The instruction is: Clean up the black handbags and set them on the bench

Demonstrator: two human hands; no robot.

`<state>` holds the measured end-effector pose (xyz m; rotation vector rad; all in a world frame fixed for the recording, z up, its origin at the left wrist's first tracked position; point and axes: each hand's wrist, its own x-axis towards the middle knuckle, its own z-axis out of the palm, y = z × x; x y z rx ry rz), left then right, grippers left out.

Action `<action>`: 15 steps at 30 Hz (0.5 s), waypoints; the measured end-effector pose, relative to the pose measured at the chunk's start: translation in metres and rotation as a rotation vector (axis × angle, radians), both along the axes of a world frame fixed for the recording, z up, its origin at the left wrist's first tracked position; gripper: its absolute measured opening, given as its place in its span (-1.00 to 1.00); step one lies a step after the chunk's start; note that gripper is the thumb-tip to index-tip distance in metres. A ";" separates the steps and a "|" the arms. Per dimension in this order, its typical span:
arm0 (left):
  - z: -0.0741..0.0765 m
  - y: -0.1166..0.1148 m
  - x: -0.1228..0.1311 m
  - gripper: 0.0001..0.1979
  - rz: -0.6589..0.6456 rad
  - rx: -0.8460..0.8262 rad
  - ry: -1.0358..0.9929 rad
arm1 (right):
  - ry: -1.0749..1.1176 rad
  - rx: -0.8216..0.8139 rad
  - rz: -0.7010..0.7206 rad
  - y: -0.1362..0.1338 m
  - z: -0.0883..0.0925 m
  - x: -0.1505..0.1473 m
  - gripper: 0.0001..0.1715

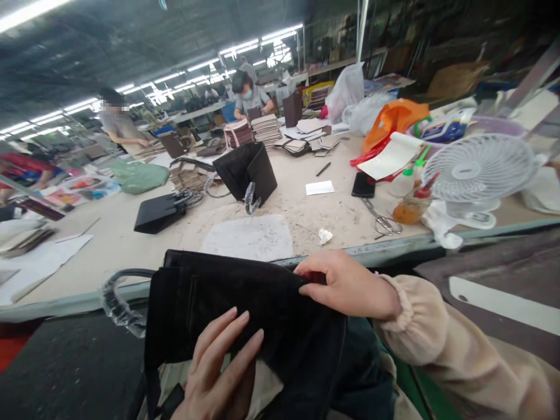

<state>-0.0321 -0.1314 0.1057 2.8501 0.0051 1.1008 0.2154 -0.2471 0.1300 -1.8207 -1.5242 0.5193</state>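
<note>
A black handbag lies across my lap at the table's front edge, its plastic-wrapped handle sticking out to the left. My right hand pinches the bag's upper edge between thumb and fingers. With fingers stretched out, my left hand rests against the near side of the bag, over some pale material that shows below it. Part of the left palm is cut off by the bottom of the view.
On the worktable stand an upright black bag and a folded one. To the right are scissors, a phone, glue bottles and a white fan. Co-workers work farther back.
</note>
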 end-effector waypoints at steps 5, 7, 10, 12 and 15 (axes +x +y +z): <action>0.015 0.012 -0.018 -0.58 0.056 0.116 -0.090 | -0.067 0.017 0.017 0.007 0.028 -0.012 -0.88; 0.010 0.009 -0.012 -0.51 0.046 0.109 -0.001 | -0.082 0.040 0.001 0.011 0.039 -0.013 -0.87; -0.014 -0.004 0.007 -0.41 0.077 0.092 0.212 | -0.107 0.072 -0.039 0.016 0.048 -0.014 -0.85; -0.040 -0.015 0.021 -0.34 0.121 0.111 0.322 | -0.089 0.055 -0.045 0.017 0.046 -0.013 -0.79; -0.084 -0.028 0.034 -0.23 0.174 0.154 0.370 | 0.015 -0.034 -0.022 0.015 0.036 -0.010 -0.72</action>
